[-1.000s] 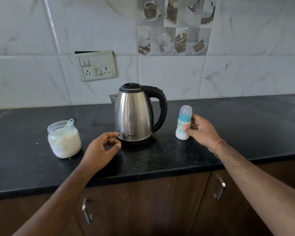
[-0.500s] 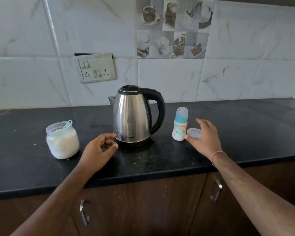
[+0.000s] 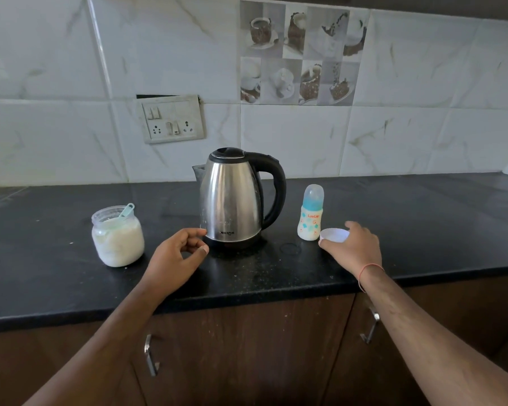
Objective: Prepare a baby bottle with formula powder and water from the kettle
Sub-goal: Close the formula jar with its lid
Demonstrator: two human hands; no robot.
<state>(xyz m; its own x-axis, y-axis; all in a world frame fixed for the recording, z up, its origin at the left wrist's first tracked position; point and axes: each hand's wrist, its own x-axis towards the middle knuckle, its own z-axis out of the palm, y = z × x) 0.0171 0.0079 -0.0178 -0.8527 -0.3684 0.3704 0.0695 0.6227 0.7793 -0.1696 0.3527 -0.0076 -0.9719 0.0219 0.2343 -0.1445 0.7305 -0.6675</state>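
Right hand (image 3: 355, 244) holds the white cap (image 3: 334, 235) on the counter (image 3: 422, 230), just beside the upright baby bottle (image 3: 311, 213). Left hand (image 3: 175, 256) hovers loosely curled, gripping nothing, near the kettle (image 3: 235, 197). Powder jar (image 3: 118, 237) (scoop inside) stands far left.

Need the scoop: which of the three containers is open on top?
The powder jar at the left: lidless, scoop handle sticking out. The kettle has its lid down; the baby bottle keeps its teat.

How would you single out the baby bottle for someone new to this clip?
On the black countertop, look right of the steel kettle. The baby bottle stands upright there, beside a white cap: small, white, patterned, with a blue collar and clear dome.
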